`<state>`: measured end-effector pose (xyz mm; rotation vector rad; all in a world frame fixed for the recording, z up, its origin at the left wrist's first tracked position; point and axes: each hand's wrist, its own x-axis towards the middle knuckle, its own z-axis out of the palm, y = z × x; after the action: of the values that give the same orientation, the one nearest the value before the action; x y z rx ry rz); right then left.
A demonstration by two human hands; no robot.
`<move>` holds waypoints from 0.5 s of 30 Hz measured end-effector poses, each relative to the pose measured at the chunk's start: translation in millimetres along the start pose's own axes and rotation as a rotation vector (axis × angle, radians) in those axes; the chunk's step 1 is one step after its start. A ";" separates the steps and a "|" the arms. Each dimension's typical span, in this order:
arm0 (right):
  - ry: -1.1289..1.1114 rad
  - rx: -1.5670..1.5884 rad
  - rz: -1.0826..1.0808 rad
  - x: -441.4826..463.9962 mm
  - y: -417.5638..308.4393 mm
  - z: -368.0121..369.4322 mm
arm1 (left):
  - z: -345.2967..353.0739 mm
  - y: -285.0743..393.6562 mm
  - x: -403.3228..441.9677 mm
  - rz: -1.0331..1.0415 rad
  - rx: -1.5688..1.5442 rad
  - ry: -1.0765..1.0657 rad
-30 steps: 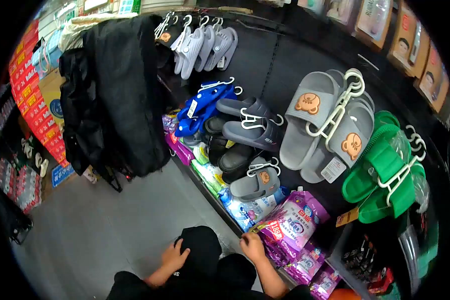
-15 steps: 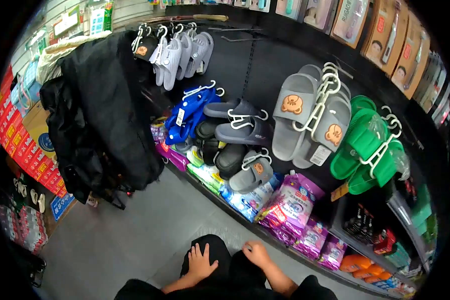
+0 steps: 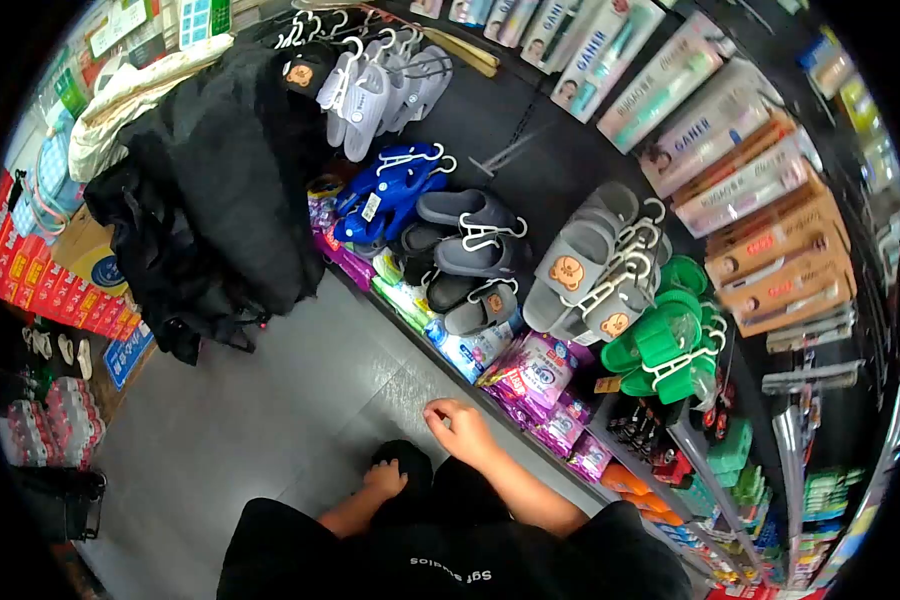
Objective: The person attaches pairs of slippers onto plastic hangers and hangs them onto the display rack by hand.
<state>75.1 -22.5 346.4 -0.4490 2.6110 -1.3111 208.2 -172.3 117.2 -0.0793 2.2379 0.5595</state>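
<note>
My left hand [image 3: 385,478] lies on my black-clad left knee [image 3: 406,458], with its fingers resting flat. My right hand [image 3: 460,430] is raised in front of my right knee, its fingers loosely curled in and nothing visible in them. Beyond it are purple detergent bags [image 3: 532,375] on the low shelf. Grey slides with a bear badge [image 3: 567,272] hang on white hooks above these bags. To their right hang green slides [image 3: 667,335]. Dark grey clogs [image 3: 467,258] and blue sandals [image 3: 375,205] are farther left.
A black cloth [image 3: 230,180] drapes over goods at the left. Light grey sandals [image 3: 363,105] hang at the back. Boxed toothbrushes [image 3: 660,85] line the upper rack. Metal shelf edges [image 3: 715,490] run along my right side. Red boxes [image 3: 45,290] stand far left.
My right hand has lifted off my knee and moved up and forward. My left hand stays on the knee. The view has tilted and shifted to the right, showing more of the right-hand racks.
</note>
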 end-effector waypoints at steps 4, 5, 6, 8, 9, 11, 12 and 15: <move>0.028 0.036 0.108 1.7 -6.7 -13.5 | -22.0 -16.8 -31.8 0.105 -0.129 -0.098; 0.010 0.039 0.124 1.9 -5.5 -17.0 | -37.7 -12.3 -39.1 0.097 -0.204 -0.154; 0.019 0.040 0.202 3.6 -6.6 -22.0 | -39.6 -13.5 -35.4 0.084 -0.219 -0.174; 0.013 0.039 0.312 1.5 -3.3 -29.1 | -31.0 -13.9 -29.4 0.141 -0.284 -0.080; -0.009 0.029 0.334 2.8 -2.1 -33.2 | -42.3 -3.3 -32.2 0.133 -0.306 -0.025; 0.060 0.101 0.341 4.7 -1.6 -40.6 | -76.0 21.9 -31.1 0.147 -0.302 -0.092; 0.038 0.156 0.383 9.0 -1.3 -44.6 | -89.8 32.8 -27.9 0.166 -0.323 -0.060; 0.023 0.325 0.383 20.5 21.7 -48.3 | -130.8 61.9 -19.4 0.259 -0.446 0.136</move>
<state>37.6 18.7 357.0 0.1136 2.2807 -1.5570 114.6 -173.7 229.3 -0.0554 2.2286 1.2203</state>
